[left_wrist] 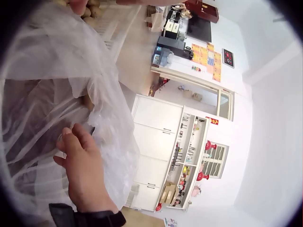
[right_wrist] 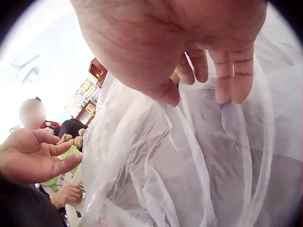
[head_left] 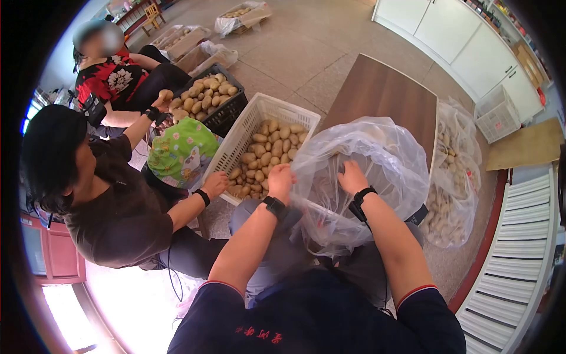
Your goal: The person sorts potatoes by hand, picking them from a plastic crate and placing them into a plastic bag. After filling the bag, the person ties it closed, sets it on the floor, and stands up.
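In front of me a clear plastic bag [head_left: 377, 141] stands with its wide mouth up between my knees. My right hand [head_left: 352, 178] is over the mouth of the bag, and its fingers [right_wrist: 244, 78] hang downward, apart from the thumb. My left hand [head_left: 282, 182] is at the left side of the bag, its fingers loosely bent and the palm bare in the right wrist view. Beside it stands a white plastic crate [head_left: 259, 109] holding several potatoes [head_left: 272, 147]. Only fingertips of the left hand [left_wrist: 78, 5] show in the left wrist view.
At my left a seated person's hand [head_left: 215, 184] is at the crate's edge. A black crate [head_left: 239, 103] of potatoes and another seated person are beyond. A brown table [head_left: 377, 88] stands ahead; filled clear bags [head_left: 451, 194] lie at its right, near a white radiator [head_left: 507, 253].
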A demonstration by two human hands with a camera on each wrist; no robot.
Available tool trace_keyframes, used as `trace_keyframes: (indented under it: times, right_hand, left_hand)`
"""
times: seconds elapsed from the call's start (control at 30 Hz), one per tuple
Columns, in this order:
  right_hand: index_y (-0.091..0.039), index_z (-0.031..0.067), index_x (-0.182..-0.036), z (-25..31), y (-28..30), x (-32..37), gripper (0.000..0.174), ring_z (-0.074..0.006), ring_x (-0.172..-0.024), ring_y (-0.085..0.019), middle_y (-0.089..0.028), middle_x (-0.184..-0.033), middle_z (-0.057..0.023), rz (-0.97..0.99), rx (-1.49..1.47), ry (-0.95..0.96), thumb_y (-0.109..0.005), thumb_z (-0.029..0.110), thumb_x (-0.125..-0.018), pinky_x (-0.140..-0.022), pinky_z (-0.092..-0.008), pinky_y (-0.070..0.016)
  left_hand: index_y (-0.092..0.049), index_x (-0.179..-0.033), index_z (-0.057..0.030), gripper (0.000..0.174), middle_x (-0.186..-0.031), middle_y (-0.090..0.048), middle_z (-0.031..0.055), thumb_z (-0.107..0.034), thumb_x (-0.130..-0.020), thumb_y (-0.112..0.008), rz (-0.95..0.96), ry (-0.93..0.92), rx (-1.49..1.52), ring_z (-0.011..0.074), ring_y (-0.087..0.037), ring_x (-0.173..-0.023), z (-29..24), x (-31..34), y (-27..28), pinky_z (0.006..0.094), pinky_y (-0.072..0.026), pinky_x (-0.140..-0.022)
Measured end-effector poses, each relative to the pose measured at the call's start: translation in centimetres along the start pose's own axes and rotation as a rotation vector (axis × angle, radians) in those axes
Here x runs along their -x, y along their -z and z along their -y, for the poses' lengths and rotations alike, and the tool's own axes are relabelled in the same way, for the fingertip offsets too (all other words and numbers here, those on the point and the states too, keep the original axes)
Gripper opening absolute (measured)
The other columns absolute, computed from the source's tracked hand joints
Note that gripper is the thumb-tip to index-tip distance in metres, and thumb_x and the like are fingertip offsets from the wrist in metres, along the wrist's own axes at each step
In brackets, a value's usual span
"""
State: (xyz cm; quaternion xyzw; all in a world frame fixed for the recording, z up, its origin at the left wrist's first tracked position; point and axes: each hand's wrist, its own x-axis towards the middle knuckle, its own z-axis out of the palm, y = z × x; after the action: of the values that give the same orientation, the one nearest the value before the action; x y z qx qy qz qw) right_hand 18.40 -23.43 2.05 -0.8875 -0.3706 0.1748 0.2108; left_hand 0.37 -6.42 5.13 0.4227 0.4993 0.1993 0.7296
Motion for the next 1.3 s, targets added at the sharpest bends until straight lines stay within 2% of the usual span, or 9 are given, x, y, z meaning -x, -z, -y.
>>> trace_keyframes:
  times: [0.13, 0.23, 0.3, 0.4, 0.6, 0.9, 1.03, 1.2, 1.3]
  right_hand:
    - [-0.042, -0.0028, -0.132, 1.0, 0.4, -1.7, 0.056, -0.0411, -0.12, -0.049, -0.043, -0.137, -0.0254, -0.012, 0.031, 0.002, -0.059, 0.018, -0.083, -0.101, -0.0444, -0.0426]
    - [-0.039, -0.0016, -0.134, 1.8, 1.0, -3.3, 0.059, -0.0412, -0.121, -0.049, -0.04, -0.14, -0.0242, -0.053, 0.06, -0.013, -0.06, 0.016, -0.082, -0.1, -0.0452, -0.0428]
    - [-0.038, 0.004, -0.137, 2.4, 1.5, -4.4, 0.059, -0.0419, -0.114, -0.054, -0.038, -0.144, -0.0153, -0.073, 0.061, -0.025, -0.059, 0.013, -0.083, -0.095, -0.05, -0.0457]
    - [-0.044, 0.0075, -0.135, 3.5, 2.4, -5.0, 0.056, -0.0428, -0.11, -0.055, -0.04, -0.142, -0.014, 0.003, 0.119, 0.026, -0.059, 0.01, -0.081, -0.094, -0.0493, -0.0467]
    - [-0.055, 0.0077, -0.124, 3.9, 2.1, -5.1, 0.044, -0.0416, -0.105, -0.055, -0.043, -0.136, -0.0166, -0.03, 0.288, 0.081, -0.06, 0.01, -0.08, -0.092, -0.047, -0.0484]
    - [-0.054, 0.0096, -0.123, 3.1, 0.2, -4.2, 0.039, -0.0372, -0.102, -0.058, -0.056, -0.115, -0.0151, -0.198, 0.409, 0.223, -0.057, 0.014, -0.084, -0.084, -0.0482, -0.0501]
    - [-0.053, 0.0096, -0.122, 4.3, 1.0, -1.4, 0.037, -0.0367, -0.099, -0.059, -0.056, -0.114, -0.0137, -0.055, 0.357, 0.109, -0.054, 0.012, -0.085, -0.082, -0.0488, -0.0498]
    - [-0.052, 0.0086, -0.121, 2.4, -0.7, 1.2, 0.04, -0.0366, -0.096, -0.058, -0.056, -0.113, -0.0132, -0.199, 0.281, 0.184, -0.06, 0.01, -0.081, -0.081, -0.0473, -0.0498]
    - [-0.05, 0.0094, -0.121, 1.8, -0.2, 3.1, 0.048, -0.0371, -0.098, -0.058, -0.055, -0.112, -0.0137, -0.15, 0.243, 0.177, -0.066, 0.01, -0.076, -0.083, -0.0464, -0.0502]
  left_hand:
    - [-0.054, -0.11, 0.0009, 0.021, -0.103, -0.057, 0.0097, -0.01, -0.092, -0.052, 0.304, 0.155, -0.068, 0.0217, -0.06, -0.089, 0.6, 0.8, -1.2, 0.033, -0.0542, -0.075]
    - [-0.055, -0.109, -0.0002, 0.02, -0.105, -0.058, 0.0096, -0.011, -0.092, -0.053, 0.397, 0.168, -0.162, 0.0219, -0.06, -0.091, 1.3, 1.0, -2.0, 0.0334, -0.0543, -0.076]
    - [-0.055, -0.109, -0.0005, 0.02, -0.105, -0.058, 0.0096, -0.011, -0.092, -0.053, 0.408, 0.163, -0.172, 0.0218, -0.06, -0.091, 1.5, 0.9, -2.2, 0.0331, -0.0543, -0.076]
    - [-0.056, -0.109, -0.0009, 0.02, -0.106, -0.058, 0.0095, -0.012, -0.092, -0.054, 0.412, 0.164, -0.19, 0.0217, -0.06, -0.092, 1.7, 0.7, -2.4, 0.0327, -0.0544, -0.076]
    - [-0.056, -0.109, -0.001, 0.02, -0.106, -0.058, 0.0091, -0.013, -0.092, -0.054, 0.416, 0.176, -0.201, 0.0211, -0.061, -0.09, 1.7, 0.3, -2.4, 0.032, -0.0547, -0.074]
    - [-0.056, -0.106, -0.0019, 0.019, -0.102, -0.059, 0.0081, -0.014, -0.091, -0.055, 0.413, 0.163, -0.23, 0.02, -0.061, -0.089, 2.3, -0.2, -2.1, 0.0319, -0.0545, -0.073]
    - [-0.058, -0.108, 0.0006, 0.025, -0.099, -0.061, 0.0108, -0.017, -0.091, -0.053, 0.384, 0.147, -0.29, 0.0213, -0.062, -0.086, 2.9, -0.5, -2.0, 0.0327, -0.055, -0.07]
    - [-0.058, -0.106, -0.0018, 0.023, -0.098, -0.061, 0.0102, -0.019, -0.091, -0.055, 0.39, 0.153, -0.342, 0.0212, -0.062, -0.087, 2.6, -0.7, -2.0, 0.033, -0.0543, -0.071]
    - [-0.057, -0.105, -0.0044, 0.022, -0.099, -0.06, 0.0094, -0.021, -0.091, -0.057, 0.385, 0.153, -0.378, 0.021, -0.061, -0.088, 2.2, -0.5, -2.1, 0.0335, -0.0537, -0.073]
